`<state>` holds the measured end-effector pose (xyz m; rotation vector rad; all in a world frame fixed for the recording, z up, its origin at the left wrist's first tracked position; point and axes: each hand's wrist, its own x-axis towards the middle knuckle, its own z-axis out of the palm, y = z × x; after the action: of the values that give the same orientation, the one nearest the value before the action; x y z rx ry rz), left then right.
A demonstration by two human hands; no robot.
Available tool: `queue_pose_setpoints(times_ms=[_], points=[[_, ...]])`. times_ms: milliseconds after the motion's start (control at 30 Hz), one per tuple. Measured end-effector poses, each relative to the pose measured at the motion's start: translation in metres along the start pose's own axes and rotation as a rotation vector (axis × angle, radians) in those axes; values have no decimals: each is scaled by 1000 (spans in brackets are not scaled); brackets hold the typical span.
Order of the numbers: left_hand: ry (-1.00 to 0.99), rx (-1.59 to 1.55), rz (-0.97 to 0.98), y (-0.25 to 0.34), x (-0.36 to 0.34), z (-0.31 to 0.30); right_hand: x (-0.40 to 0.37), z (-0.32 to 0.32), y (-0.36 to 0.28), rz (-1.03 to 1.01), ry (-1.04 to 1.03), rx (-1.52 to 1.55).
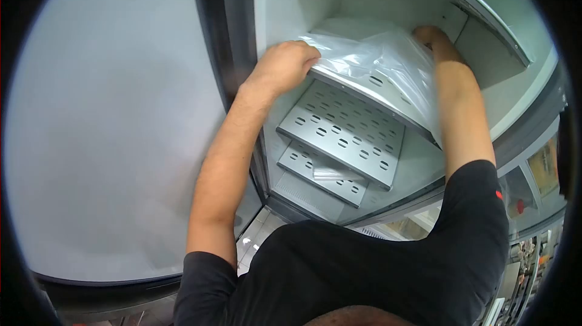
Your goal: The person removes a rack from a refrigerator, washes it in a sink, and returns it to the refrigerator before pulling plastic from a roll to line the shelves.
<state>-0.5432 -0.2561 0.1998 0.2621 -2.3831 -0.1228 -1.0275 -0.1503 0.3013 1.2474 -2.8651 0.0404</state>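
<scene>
A clear plastic bag (379,62) lies on the upper perforated metal shelf (364,86) inside an open cabinet. My left hand (284,65) grips the bag's near left edge at the front of that shelf. My right hand (429,35) reaches deep into the cabinet on the bag's far right side, fingers partly hidden behind the plastic, seemingly holding it.
Below are a second perforated shelf (342,135) and a third shelf (321,171) with a small clear packet (330,173) on it. The cabinet's open door (109,120) stands at my left. A tiled floor (257,235) shows beneath.
</scene>
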Motion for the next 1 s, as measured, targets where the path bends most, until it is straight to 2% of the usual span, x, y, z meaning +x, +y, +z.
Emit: queue_pose_setpoints(times_ms=[233,333,433,733,833,867,933,1000], points=[[-23,-53,-59,12,0,-4,27,74,15,-190,383,2],[50,-89,-53,11,0,-1,24,98,12,-178,448,37],[31,-74,-77,7,2,4,8,104,17,-116,424,70],[39,-100,-39,-3,0,7,16,65,4,-385,509,-108],[47,-65,-30,-1,2,7,19,92,4,-303,477,-89],[29,-49,-49,-1,0,6,24,92,5,-289,410,-112],[-15,-25,-72,1,3,1,15,77,7,-245,274,-155],[69,-23,-78,4,6,2,-8,62,-7,-120,248,-140]])
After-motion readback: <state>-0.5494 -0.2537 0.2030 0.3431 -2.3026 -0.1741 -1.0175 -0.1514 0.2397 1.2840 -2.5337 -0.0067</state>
